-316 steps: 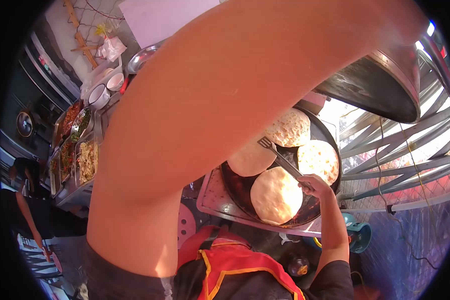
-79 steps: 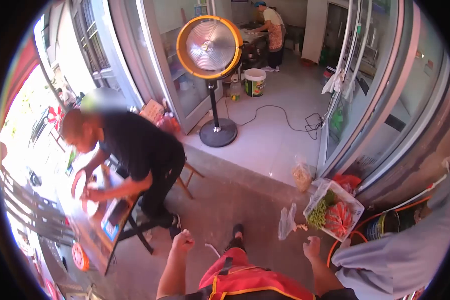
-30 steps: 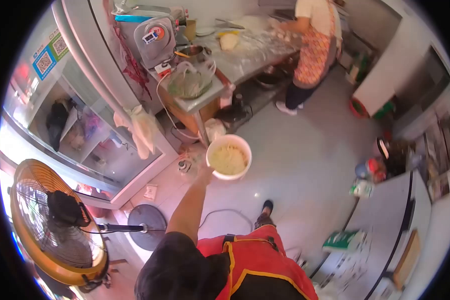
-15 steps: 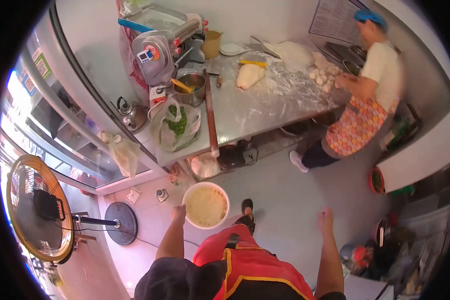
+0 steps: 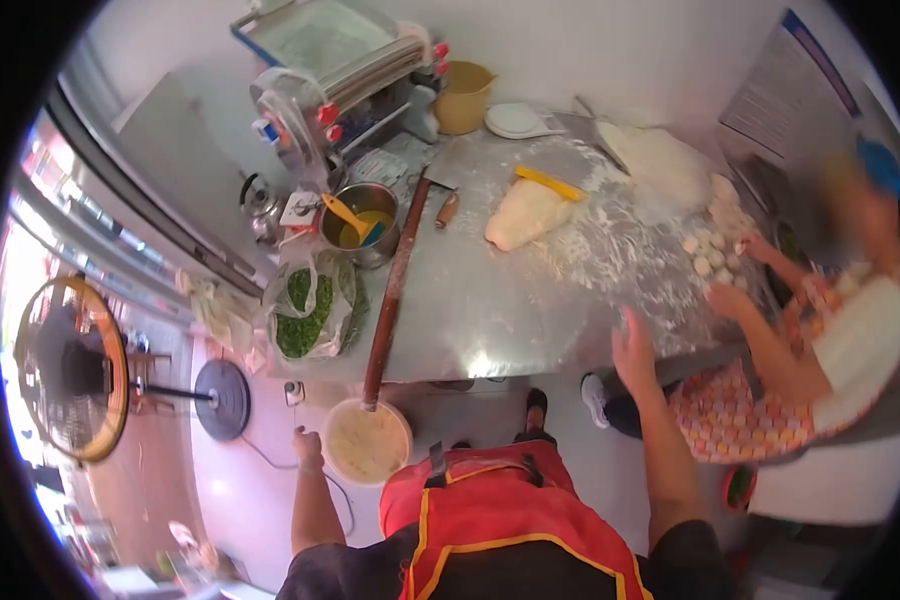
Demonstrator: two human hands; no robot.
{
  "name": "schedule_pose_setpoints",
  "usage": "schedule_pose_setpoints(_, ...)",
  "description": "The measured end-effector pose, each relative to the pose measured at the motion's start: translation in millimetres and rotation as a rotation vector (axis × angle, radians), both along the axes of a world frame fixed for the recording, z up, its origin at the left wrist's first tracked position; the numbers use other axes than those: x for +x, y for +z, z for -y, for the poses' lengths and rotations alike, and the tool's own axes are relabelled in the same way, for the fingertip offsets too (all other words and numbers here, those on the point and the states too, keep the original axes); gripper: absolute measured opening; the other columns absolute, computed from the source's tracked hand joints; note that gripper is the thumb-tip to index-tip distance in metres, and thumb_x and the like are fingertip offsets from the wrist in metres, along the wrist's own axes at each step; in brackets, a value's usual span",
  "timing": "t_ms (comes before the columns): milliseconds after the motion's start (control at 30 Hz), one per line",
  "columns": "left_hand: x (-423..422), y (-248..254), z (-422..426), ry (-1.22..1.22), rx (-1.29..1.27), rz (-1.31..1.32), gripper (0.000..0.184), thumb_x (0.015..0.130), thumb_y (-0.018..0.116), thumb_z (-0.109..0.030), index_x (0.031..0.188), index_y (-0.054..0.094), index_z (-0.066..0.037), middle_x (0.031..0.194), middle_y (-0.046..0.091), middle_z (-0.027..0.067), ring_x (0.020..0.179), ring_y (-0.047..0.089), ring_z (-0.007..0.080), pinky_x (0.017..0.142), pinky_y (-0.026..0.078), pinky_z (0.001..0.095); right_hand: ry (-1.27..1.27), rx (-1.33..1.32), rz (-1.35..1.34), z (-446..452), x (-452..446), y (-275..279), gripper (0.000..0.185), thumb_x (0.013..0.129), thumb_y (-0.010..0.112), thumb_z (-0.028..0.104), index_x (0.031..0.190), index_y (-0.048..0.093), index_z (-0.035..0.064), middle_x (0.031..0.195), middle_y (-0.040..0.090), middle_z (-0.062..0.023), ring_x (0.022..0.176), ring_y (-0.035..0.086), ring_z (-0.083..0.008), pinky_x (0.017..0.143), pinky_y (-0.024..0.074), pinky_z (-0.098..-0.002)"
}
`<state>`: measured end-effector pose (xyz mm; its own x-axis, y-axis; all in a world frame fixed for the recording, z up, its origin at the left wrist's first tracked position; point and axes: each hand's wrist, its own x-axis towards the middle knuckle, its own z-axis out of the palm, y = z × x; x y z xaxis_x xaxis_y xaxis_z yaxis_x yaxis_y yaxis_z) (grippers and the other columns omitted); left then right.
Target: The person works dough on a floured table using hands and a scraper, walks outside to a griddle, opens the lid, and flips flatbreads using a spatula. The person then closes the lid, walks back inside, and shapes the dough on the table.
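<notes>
Beside the white bucket [image 5: 368,442], which has pale contents, my left hand [image 5: 308,448] hangs low with its fingers curled; what they hold, if anything, is hidden. My right hand [image 5: 634,350] is raised over the front edge of the metal table [image 5: 450,330], its fingers apart and nothing in them. A long wooden rolling pin [image 5: 397,290] lies across the table's left part. Farther back is a large dough lump [image 5: 526,216] with a yellow scraper [image 5: 550,184] against it. Small dough pieces [image 5: 712,254] lie in flour at the right.
A person [image 5: 850,340] works at the table's right end, hands near the dough pieces. A bag of chopped greens [image 5: 305,310], a steel pot [image 5: 362,222] and a roller machine [image 5: 340,95] stand on the left. A fan [image 5: 70,370] stands at far left.
The table, dough and co-worker are now nearer. My right hand, out of view a second ago, has come up to the table's front edge. The bucket now appears lower, beside my left hand.
</notes>
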<state>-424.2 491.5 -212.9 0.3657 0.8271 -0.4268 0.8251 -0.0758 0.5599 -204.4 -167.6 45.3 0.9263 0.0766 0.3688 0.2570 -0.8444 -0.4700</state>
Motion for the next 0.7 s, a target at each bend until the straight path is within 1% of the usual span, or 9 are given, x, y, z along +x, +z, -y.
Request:
schedule_pose_setpoints(67, -20.5, 5.7, 23.7, 0.181, -0.071, 0.19, 0.043, 0.082, 0.056, -0.008, 0.125, 0.051, -0.004, 0.08, 0.056, 0.008, 0.061, 0.05, 0.0126, 0.048, 0.041, 0.0267, 0.104, -0.075, 0.079, -0.9, 94.1, 1.6, 0.055, 0.081, 0.057, 0.002, 0.134, 0.041, 0.0008, 0.13, 0.048, -0.0226, 0.121, 0.044, -0.0404, 0.103, 0.0352, -0.0458)
schedule_pose_setpoints(167, -59.6, 26.8, 97.3, 0.387, -0.135, 0.294, 0.042, 0.085, 0.058, -0.011, 0.125, 0.05, -0.001, 0.078, 0.054, 0.0054, 0.06, 0.048, 0.0117, 0.048, 0.041, 0.0257, 0.23, -0.156, 0.087, -19.0, 207.3, 3.2, 0.059, 0.081, 0.055, 0.001, 0.137, 0.036, 0.0015, 0.134, 0.044, -0.0231, 0.124, 0.04, -0.0413, 0.105, 0.0337, -0.0466)
schedule_pose_setpoints(233, -59.1, 89.7, 176.4, 0.509, -0.249, 0.151, 0.04, 0.086, 0.058, -0.011, 0.123, 0.049, 0.001, 0.082, 0.055, 0.0056, 0.066, 0.051, 0.0122, 0.05, 0.043, 0.0256, 0.282, -0.213, 0.056, -26.3, 265.4, -6.3, 0.061, 0.081, 0.054, 0.002, 0.139, 0.034, 0.0016, 0.136, 0.042, -0.0237, 0.125, 0.038, -0.0414, 0.106, 0.0325, -0.0465)
schedule_pose_setpoints(333, -78.6, 89.8, 242.0, 0.57, -0.233, 0.169, 0.04, 0.087, 0.057, -0.013, 0.123, 0.05, 0.002, 0.085, 0.058, 0.0077, 0.069, 0.054, 0.0129, 0.054, 0.045, 0.0261, 0.336, -0.433, 0.076, -40.7, 322.9, -24.6, 0.053, 0.082, 0.053, 0.004, 0.133, 0.037, 0.0012, 0.129, 0.048, -0.0244, 0.119, 0.046, -0.0414, 0.1, 0.0395, -0.0481)
schedule_pose_setpoints(433, -71.4, 106.8, 284.6, 0.556, -0.182, 0.213, 0.04, 0.088, 0.057, -0.016, 0.123, 0.051, 0.002, 0.086, 0.062, 0.0093, 0.071, 0.056, 0.013, 0.061, 0.047, 0.0272, 0.363, -0.547, -0.316, -50.7, 355.7, 1.9, 0.037, 0.082, 0.052, 0.007, 0.118, 0.048, 0.0011, 0.11, 0.06, -0.024, 0.104, 0.057, -0.0407, 0.088, 0.0467, -0.0488)
schedule_pose_setpoints(533, -44.7, 147.0, 300.5, 0.489, -0.187, 0.269, 0.034, 0.089, 0.057, -0.018, 0.116, 0.056, 0.003, 0.088, 0.063, 0.0084, 0.077, 0.059, 0.0129, 0.066, 0.049, 0.0272, 0.355, -0.58, -0.091, -36.0, 401.4, 23.5, 0.022, 0.082, 0.052, 0.01, 0.102, 0.054, 0.0015, 0.09, 0.064, -0.0229, 0.088, 0.062, -0.0403, 0.076, 0.0495, -0.0502)
schedule_pose_setpoints(633, 8.9, 195.2, 298.7, 0.263, -0.238, 0.309, 0.028, 0.09, 0.059, -0.02, 0.106, 0.062, 0.002, 0.088, 0.063, 0.0064, 0.079, 0.059, 0.0119, 0.069, 0.048, 0.0268, 0.264, -0.354, -0.089, -17.7, 399.0, 93.8, 0.023, 0.083, 0.053, 0.011, 0.103, 0.057, 0.0011, 0.097, 0.064, -0.0218, 0.087, 0.062, -0.0411, 0.079, 0.0498, -0.0468)
schedule_pose_setpoints(667, 33.5, 209.9, 298.5, 0.17, -0.275, 0.347, 0.027, 0.09, 0.059, -0.021, 0.103, 0.064, 0.002, 0.087, 0.063, 0.0054, 0.079, 0.059, 0.0112, 0.068, 0.048, 0.0265, 0.312, -0.238, -0.141, -1.7, 399.7, 104.6, 0.023, 0.086, 0.055, 0.011, 0.107, 0.058, 0.0014, 0.095, 0.067, -0.0156, 0.08, 0.065, -0.0322, 0.073, 0.0515, -0.0407)
schedule_pose_setpoints(700, 59.9, 220.3, 298.8, 0.077, -0.313, 0.385, 0.026, 0.09, 0.06, -0.021, 0.1, 0.065, 0.002, 0.086, 0.063, 0.0045, 0.079, 0.058, 0.0106, 0.068, 0.048, 0.0263, 0.316, 0.099, -0.324, 6.7, 388.2, 113.1, 0.022, 0.086, 0.056, 0.011, 0.105, 0.058, 0.0009, 0.093, 0.067, -0.0136, 0.08, 0.065, -0.0291, 0.071, 0.0514, -0.0391)
